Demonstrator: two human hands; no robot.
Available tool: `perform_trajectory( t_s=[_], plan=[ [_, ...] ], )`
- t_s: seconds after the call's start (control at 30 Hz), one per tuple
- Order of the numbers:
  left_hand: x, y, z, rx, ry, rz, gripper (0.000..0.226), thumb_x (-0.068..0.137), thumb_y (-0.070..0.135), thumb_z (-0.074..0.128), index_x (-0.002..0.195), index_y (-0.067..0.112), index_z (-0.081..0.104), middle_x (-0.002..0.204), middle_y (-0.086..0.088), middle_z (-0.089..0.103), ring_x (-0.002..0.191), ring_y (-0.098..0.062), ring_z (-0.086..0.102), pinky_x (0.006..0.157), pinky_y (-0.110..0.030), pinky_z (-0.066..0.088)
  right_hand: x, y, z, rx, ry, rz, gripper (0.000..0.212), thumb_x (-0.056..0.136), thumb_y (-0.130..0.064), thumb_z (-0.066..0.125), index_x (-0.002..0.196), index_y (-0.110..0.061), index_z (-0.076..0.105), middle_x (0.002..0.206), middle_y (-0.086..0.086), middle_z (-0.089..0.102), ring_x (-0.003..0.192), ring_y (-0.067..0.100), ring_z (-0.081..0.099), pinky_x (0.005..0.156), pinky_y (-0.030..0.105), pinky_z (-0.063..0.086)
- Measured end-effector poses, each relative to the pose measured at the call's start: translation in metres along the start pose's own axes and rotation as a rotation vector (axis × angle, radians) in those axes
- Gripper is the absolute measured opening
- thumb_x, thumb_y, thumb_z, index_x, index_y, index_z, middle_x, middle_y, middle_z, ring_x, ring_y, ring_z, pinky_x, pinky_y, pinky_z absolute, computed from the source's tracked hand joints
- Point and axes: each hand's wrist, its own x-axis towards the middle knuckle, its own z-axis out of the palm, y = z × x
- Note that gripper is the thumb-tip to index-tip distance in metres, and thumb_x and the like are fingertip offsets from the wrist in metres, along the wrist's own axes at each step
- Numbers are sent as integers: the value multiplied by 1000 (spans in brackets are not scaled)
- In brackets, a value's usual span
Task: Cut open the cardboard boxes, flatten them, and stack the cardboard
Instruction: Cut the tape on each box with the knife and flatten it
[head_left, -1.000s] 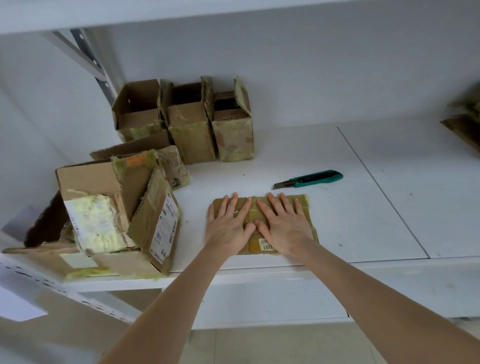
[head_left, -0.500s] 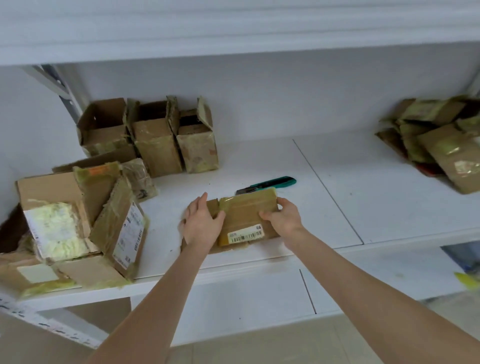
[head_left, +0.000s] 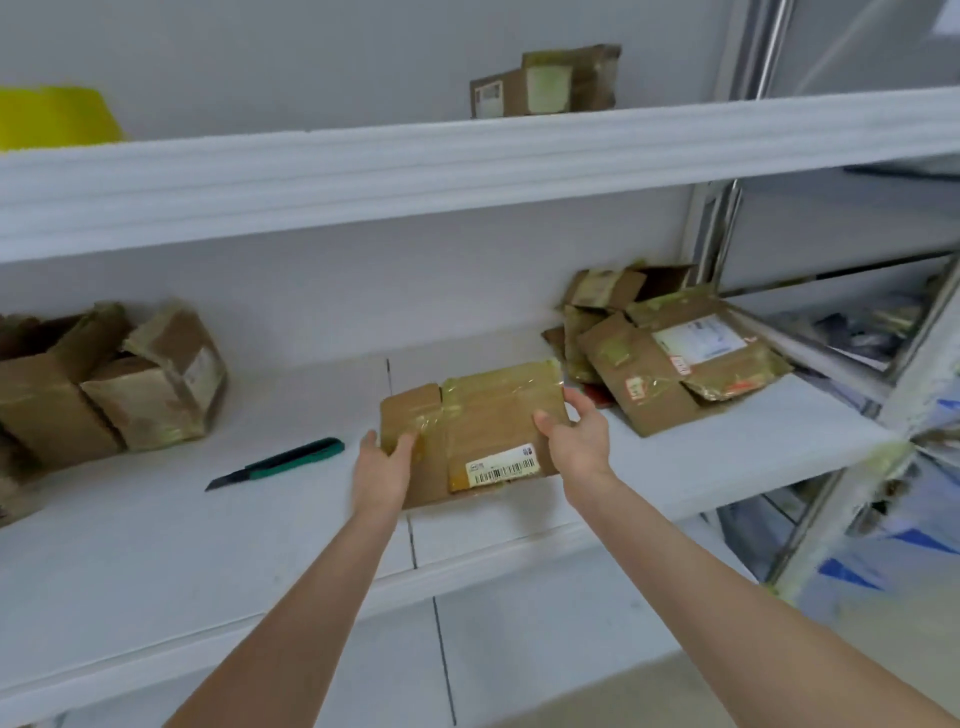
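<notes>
Brown flattened cardboard (head_left: 483, 431), glossy with tape and carrying a barcode label near its lower right corner, is held tilted just over the front of the white shelf (head_left: 156, 545). The left hand (head_left: 382, 467) grips its left edge and the right hand (head_left: 574, 441) its right edge, fingers curled round the board on both sides. Left of it, apart, a green utility knife (head_left: 278, 462) lies on the shelf. Further back, a stack of cut cardboard (head_left: 670, 364) lies just beside the held piece on the right, and standing boxes (head_left: 104, 384) crowd the far left. On the upper shelf (head_left: 467, 161) sit a taped box (head_left: 545, 80) and a blurred yellow object (head_left: 57, 114).
</notes>
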Motion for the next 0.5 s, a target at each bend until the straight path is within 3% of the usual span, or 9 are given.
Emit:
perform_trajectory(
  t_s=[0.1, 0.17, 0.2, 0.3, 0.4, 0.5],
  plan=[
    [-8, 21, 47, -98, -27, -77, 52, 91, 31, 59, 138, 11, 46, 130, -12, 56, 110, -28, 57, 85, -39, 53, 39, -16, -44, -56, 80, -82, 50, 88, -12, 66, 135, -18, 51, 128, 2, 59, 114, 22, 58, 101, 35, 44],
    [-5, 36, 66, -267, -45, -128, 41, 92, 18, 61, 131, 8, 53, 117, -10, 61, 96, -26, 62, 61, -29, 55, 63, -27, -56, -159, 53, -122, 54, 90, -17, 64, 140, -17, 46, 135, 2, 55, 122, 23, 53, 105, 37, 40],
    [0, 42, 73, -330, -32, -141, 37, 94, 13, 59, 130, 7, 53, 113, -9, 61, 91, -25, 63, 57, -26, 54, 74, -32, -59, -245, 20, -133, 58, 91, -21, 63, 144, -17, 40, 139, 5, 52, 126, 26, 49, 108, 40, 39],
    [21, 58, 92, -364, 75, -152, 35, 99, 9, 49, 133, 9, 49, 118, -11, 59, 92, -30, 66, 65, -30, 56, 103, -37, -60, -645, -16, -183, 70, 92, -33, 59, 151, -19, 24, 146, 12, 38, 133, 34, 37, 108, 45, 34],
    [52, 69, 112, -400, 180, -158, 35, 99, 6, 43, 134, 7, 47, 121, -12, 58, 102, -37, 64, 74, -37, 56, 125, -33, -57, -927, -66, -306, 61, 93, -31, 56, 147, -22, 31, 143, 13, 37, 132, 32, 33, 106, 41, 32],
    [90, 74, 133, -403, 210, -149, 35, 96, 2, 42, 130, 7, 52, 110, -9, 62, 97, -37, 65, 72, -39, 57, 148, -27, -48, -1101, -122, -399, 57, 93, -24, 53, 146, -23, 33, 143, 11, 37, 130, 31, 33, 103, 40, 35]
  ],
)
